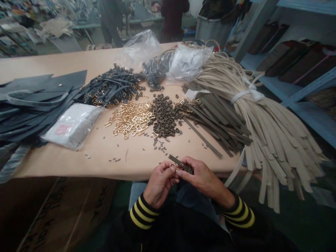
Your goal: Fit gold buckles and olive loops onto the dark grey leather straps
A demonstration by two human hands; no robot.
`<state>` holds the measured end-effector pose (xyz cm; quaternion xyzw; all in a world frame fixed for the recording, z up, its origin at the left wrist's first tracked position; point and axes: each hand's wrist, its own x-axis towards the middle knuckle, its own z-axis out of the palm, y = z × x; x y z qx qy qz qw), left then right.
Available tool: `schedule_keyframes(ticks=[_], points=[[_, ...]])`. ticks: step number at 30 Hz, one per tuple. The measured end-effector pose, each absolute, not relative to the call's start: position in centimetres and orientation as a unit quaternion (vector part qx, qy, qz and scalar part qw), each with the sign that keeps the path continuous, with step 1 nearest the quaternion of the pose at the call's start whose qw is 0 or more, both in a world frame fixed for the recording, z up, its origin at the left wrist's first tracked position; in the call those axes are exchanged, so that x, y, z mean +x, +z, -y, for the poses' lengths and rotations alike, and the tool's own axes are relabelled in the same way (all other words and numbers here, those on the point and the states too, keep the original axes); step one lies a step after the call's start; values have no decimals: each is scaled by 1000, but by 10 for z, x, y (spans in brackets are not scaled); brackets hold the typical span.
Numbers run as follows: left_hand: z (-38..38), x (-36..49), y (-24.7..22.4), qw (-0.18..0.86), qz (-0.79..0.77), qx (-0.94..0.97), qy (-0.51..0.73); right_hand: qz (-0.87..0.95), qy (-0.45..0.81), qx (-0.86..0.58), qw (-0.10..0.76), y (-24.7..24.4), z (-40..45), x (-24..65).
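Observation:
Just off the table's near edge, my left hand (162, 180) pinches a small gold buckle (173, 165). My right hand (202, 176) grips a dark olive strap (179, 161), whose end sticks out past my fingers toward the upper left. Strap and buckle meet between my fingertips; whether the strap passes through the buckle I cannot tell. Beyond my hands lies a pile of loose gold buckles (133, 119). Beside it is a heap of dark olive strap loops (164, 117). More olive straps (217, 122), some with buckles on, lie to the right.
Bundled beige straps (273, 129) hang over the table's right edge. Navy buckled straps (112, 84), a plastic-wrapped white packet (73, 126) and dark blue sheets (34, 108) lie left. Clear plastic bags (189, 61) sit at the back. Blue shelving (296, 94) stands right; two people stand beyond the table.

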<state>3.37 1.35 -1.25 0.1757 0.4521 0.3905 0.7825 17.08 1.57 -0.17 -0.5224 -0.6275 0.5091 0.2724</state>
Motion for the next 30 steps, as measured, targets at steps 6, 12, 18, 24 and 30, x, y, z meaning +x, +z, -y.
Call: schedule_keyframes(ticks=[6, 12, 18, 24, 30], points=[[-9, 31, -11, 787, -452, 157, 388, 624, 518, -520, 269, -4, -12, 170], [-5, 28, -17, 797, -437, 138, 392, 630, 506, -536, 245, -3, -13, 169], [-3, 25, -24, 813, -424, 123, 380, 624, 550, -492, 255, -11, -10, 173], [5, 30, -33, 816, -419, 128, 377, 625, 536, -518, 233, -4, -11, 170], [9, 28, -35, 756, -458, 260, 389, 638, 488, -568, 183, -4, -11, 163]])
